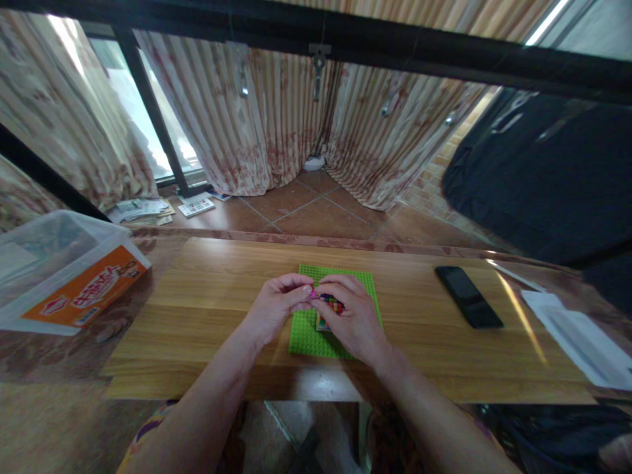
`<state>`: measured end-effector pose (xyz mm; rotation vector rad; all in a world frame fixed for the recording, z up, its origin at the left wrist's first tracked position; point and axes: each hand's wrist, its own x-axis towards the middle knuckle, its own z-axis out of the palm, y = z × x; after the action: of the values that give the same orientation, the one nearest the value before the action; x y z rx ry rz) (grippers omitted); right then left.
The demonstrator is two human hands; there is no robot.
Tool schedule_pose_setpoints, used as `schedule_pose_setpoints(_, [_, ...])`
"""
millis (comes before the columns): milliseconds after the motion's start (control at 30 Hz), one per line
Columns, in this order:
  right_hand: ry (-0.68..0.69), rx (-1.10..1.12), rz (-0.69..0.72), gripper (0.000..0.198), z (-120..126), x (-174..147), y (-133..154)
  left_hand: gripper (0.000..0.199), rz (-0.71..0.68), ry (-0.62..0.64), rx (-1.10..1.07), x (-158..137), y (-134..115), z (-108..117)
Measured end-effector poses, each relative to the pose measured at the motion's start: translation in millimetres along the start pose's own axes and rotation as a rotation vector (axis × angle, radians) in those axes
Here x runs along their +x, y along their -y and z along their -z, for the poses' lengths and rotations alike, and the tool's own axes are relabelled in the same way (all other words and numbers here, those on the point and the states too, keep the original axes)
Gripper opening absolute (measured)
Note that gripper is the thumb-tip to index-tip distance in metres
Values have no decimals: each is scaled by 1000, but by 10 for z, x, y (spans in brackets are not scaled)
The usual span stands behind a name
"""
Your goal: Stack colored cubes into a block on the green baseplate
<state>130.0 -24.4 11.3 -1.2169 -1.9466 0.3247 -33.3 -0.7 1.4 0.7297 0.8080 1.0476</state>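
A green studded baseplate [301,339] lies on the wooden table. On it stands a small build of multicoloured toy bricks [323,321], partly covered by my right hand. Above the plate my two hands meet at the fingertips. Pinched there is a tiny pink brick [314,294], small and partly hidden. My left hand [276,301] closes thumb and fingers on it from the left. From the other side my right hand [353,316] arches over the coloured bricks, its thumb and fingertips closed at the pink brick.
A black phone [468,296] lies on the right of the table [207,289], with white papers [577,336] beyond it. At the left stands a clear plastic tub [64,276] with an orange label. Striped curtains [286,118] hang behind a dark metal bar.
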Motion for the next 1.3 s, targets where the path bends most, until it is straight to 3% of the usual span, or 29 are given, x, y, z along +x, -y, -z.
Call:
schedule_pose_setpoints(467, [-5,6,-15,15,27,19,25,28,15,28,39,-12,31,-11])
schedule_pose_setpoints(733, [-72,38,-84,14,322,114,-187,33,-1,-40,65,22,27,62])
schedule_pose_setpoints(967, [52,19,-148,14,531,75,-463,34,-15,-135,76,64,41,103])
schedule_pose_setpoints(1300, [98,-18,-182,10,426,65,-503,36,-28,-152,103,72,45,103])
